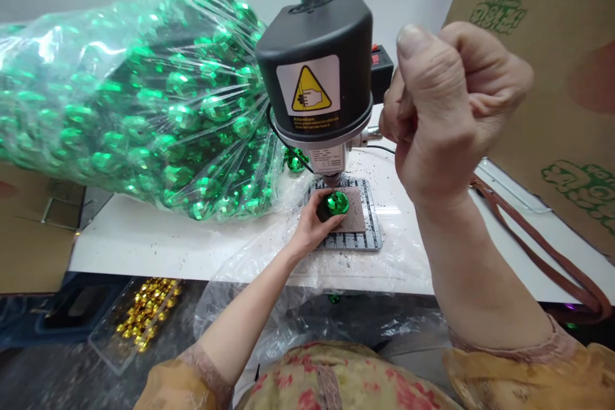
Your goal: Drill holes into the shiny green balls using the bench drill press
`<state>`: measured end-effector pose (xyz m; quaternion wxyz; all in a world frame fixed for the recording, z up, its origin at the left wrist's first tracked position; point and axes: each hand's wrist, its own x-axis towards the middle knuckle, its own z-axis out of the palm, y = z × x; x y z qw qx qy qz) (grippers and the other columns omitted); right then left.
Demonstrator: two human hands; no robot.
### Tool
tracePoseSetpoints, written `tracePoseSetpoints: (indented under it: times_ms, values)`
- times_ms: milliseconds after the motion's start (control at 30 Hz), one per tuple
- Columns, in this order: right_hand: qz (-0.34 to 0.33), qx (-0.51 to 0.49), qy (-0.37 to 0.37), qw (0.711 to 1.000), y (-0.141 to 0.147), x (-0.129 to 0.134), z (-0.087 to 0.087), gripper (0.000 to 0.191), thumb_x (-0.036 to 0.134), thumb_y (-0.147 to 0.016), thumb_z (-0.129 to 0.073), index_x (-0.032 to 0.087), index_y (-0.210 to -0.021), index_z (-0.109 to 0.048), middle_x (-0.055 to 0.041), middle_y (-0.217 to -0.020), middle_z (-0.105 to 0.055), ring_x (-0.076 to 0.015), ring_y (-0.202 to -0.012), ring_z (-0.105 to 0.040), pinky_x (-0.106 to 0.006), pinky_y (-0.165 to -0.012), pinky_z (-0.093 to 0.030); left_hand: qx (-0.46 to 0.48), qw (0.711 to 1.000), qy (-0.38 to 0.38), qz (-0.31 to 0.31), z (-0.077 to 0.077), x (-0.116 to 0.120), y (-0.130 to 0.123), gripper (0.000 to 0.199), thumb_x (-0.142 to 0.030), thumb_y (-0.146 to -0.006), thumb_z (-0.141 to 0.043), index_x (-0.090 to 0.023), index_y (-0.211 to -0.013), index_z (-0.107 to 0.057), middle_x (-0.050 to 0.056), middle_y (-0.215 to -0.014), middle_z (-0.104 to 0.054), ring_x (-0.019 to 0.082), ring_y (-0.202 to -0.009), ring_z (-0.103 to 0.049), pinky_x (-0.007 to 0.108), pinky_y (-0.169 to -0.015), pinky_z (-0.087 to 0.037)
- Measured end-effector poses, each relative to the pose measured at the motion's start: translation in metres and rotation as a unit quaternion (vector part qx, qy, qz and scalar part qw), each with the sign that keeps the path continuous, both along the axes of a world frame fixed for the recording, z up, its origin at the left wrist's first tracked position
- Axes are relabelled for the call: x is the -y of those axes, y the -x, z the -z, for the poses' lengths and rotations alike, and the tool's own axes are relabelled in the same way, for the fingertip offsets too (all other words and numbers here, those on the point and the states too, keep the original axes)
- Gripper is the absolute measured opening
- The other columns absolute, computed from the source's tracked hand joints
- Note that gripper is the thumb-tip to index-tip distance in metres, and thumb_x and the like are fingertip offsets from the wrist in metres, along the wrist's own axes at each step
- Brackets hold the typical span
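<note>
My left hand [314, 224] has its thumb and fingers closed around a shiny green faceted ball [337, 203]. The ball rests on a brown square pad [354, 211] over the slotted metal base [373, 230], just below the head of a black bench press [314, 70]. Up on the right, my right hand [446, 96] is closed in a fist at the end of the press's metal lever [371, 134]. The part of the lever inside the fist is hidden.
A large clear bag of green faceted balls [182, 102] lies to the left. One loose green ball [295, 160] sits behind the press base. Cardboard boxes [542, 96] flank the table [134, 250]. A brown strap [542, 250] lies right; gold balls [148, 307] fill a clear tray below.
</note>
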<state>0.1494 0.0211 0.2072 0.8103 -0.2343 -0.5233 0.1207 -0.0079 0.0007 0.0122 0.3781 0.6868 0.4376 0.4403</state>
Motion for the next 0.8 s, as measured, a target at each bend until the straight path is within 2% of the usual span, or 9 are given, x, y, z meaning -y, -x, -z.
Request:
tracePoseSetpoints:
  times_ms: [167,233,367,500,800]
  values:
    - [-0.026,-0.016,-0.046,0.998,0.001,0.010,0.007,0.052,0.023,-0.092,-0.065,0.019,-0.056,-0.028,0.0060,-0.050,-0.025,-0.0041,-0.044,-0.026,-0.028,-0.048,-0.020,0.003,1.000,-0.002,0.004,0.003,0.000,0.002,0.056,-0.046,-0.084,-0.079,-0.021,-0.128,-0.055,0.010,-0.126,-0.067,0.028,-0.121,-0.064,0.042,-0.103,-0.052]
    - [-0.021,-0.023,-0.036,0.999,0.001,0.016,0.012,0.050,0.018,-0.092,-0.062,0.019,-0.056,-0.027,0.0058,-0.050,-0.025,-0.0045,-0.043,-0.028,-0.029,-0.049,-0.019,0.005,1.000,0.001,0.010,0.003,0.000,0.002,0.057,-0.046,-0.084,-0.079,-0.021,-0.129,-0.055,0.010,-0.126,-0.067,0.028,-0.121,-0.064,0.042,-0.104,-0.052]
    - [-0.021,-0.011,-0.014,1.000,0.001,0.026,0.024,0.050,0.021,-0.090,-0.061,0.020,-0.053,-0.028,0.0042,-0.047,-0.027,-0.0085,-0.042,-0.029,-0.033,-0.047,-0.018,0.006,1.000,0.002,0.012,0.003,0.000,0.002,0.059,-0.045,-0.084,-0.080,-0.021,-0.131,-0.054,0.011,-0.129,-0.067,0.028,-0.122,-0.064,0.043,-0.106,-0.051]
    - [-0.015,-0.014,-0.024,0.999,0.002,0.027,0.035,0.051,0.022,-0.090,-0.059,0.020,-0.052,-0.023,0.0035,-0.046,-0.027,-0.0089,-0.042,-0.025,-0.033,-0.048,-0.016,0.008,1.000,0.000,0.014,0.003,0.001,0.002,0.059,-0.045,-0.084,-0.080,-0.021,-0.131,-0.054,0.012,-0.129,-0.066,0.028,-0.122,-0.064,0.043,-0.107,-0.050]
    - [-0.005,-0.008,-0.063,0.998,0.002,0.028,0.041,0.049,0.016,-0.086,-0.057,0.017,-0.054,-0.020,0.0040,-0.047,-0.027,-0.0063,-0.042,-0.028,-0.032,-0.047,-0.016,0.010,1.000,-0.012,0.018,0.003,0.001,0.002,0.057,-0.045,-0.084,-0.079,-0.021,-0.130,-0.054,0.011,-0.129,-0.066,0.028,-0.123,-0.063,0.042,-0.106,-0.050]
